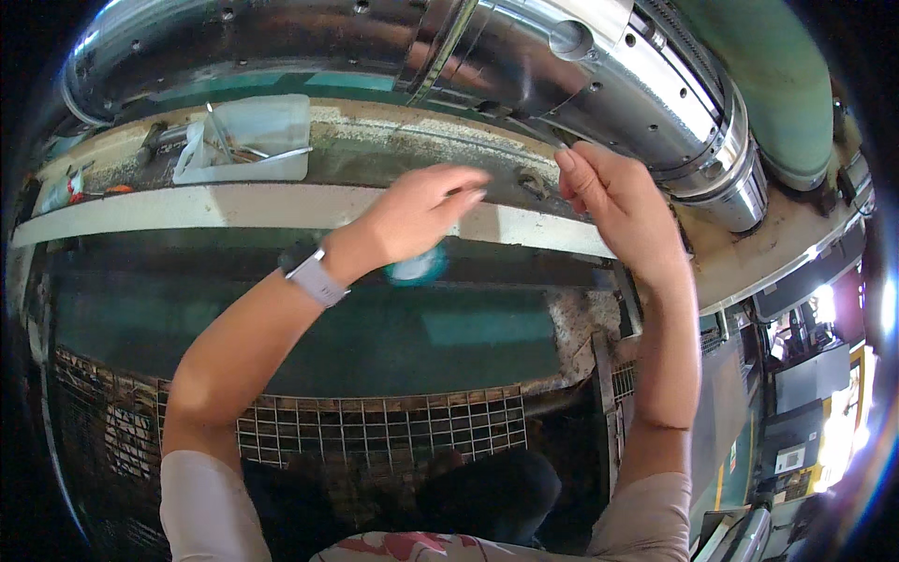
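My left hand [419, 211] hangs over the pale beam in the middle of the view, its fingers stretched out with a gap to the thumb and nothing visible in it. A wristwatch [316, 277] with a light grey strap is on that wrist. To the right, my right hand [613, 201] is closed in a pinch beside the big shiny metal cylinder [534, 70]. A tiny dark tip shows at its thumb and forefinger; what it belongs to is too small to tell.
A translucent plastic bin [290, 140] with several thin tools stands on the ledge at left. A pale beam [281, 208] crosses in front. Below it are a round teal-and-white thing [417, 267] and a wire grating [384, 426]. A green cylinder [773, 84] rises at far right.
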The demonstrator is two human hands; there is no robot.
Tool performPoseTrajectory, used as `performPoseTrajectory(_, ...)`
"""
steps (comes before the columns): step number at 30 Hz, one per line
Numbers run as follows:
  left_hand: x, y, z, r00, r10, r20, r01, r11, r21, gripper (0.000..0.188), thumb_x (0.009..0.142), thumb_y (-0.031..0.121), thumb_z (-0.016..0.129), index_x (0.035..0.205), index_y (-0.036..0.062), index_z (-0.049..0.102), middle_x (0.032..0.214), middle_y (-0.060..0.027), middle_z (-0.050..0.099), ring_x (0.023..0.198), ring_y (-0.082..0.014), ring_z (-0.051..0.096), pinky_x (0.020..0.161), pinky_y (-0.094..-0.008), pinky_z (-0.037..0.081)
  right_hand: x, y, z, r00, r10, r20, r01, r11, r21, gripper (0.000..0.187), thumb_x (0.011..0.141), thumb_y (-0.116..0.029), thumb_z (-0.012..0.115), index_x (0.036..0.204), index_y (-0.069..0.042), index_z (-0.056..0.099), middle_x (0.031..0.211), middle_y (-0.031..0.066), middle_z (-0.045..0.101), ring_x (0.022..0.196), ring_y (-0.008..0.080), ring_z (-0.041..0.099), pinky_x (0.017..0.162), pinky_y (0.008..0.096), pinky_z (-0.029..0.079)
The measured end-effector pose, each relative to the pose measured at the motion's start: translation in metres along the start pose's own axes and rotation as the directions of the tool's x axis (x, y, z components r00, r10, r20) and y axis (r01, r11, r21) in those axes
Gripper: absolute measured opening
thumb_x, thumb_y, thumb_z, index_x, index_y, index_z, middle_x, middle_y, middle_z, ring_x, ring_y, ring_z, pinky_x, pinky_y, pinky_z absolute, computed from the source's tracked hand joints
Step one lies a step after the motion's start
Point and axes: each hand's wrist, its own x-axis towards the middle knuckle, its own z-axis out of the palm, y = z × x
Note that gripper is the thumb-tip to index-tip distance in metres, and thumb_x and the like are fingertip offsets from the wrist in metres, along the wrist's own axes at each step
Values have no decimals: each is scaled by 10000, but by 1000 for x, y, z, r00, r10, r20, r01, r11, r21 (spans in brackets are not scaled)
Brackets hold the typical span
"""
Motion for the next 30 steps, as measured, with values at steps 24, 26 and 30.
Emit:
performPoseTrajectory(24, 61, 46, 11, 984, -169, 52, 176, 898, -404, 274, 782, -24, 395, 1030, 32, 498, 853, -38, 545, 643, -81, 479, 588, -216, 404, 58, -15, -57, 655, -558, 509, 727, 648, -225, 322, 613, -24, 704, 911, -13, 583, 1037, 99, 588, 961, 299, 568, 838, 369, 451)
performPoseTrajectory(26, 61, 43, 12, 985, -155, 71, 171, 895, -411, 265, 783, -29, 394, 1017, 36, 499, 843, -32, 545, 637, -79, 479, 585, -216, 404, 62, -17, -56, 654, -536, 534, 711, 676, -193, 297, 586, -9, 715, 847, -8, 573, 999, 94, 596, 953, 296, 569, 826, 370, 454)
performPoseTrajectory(30, 56, 37, 14, 961, -167, 220, 245, 885, -396, 191, 785, -34, 403, 932, 33, 505, 789, -25, 554, 631, -84, 493, 585, -229, 412, 74, -17, -56, 609, -499, 617, 690, 716, -102, 262, 575, 3, 725, 764, -6, 543, 880, 80, 589, 890, 276, 569, 775, 370, 456)
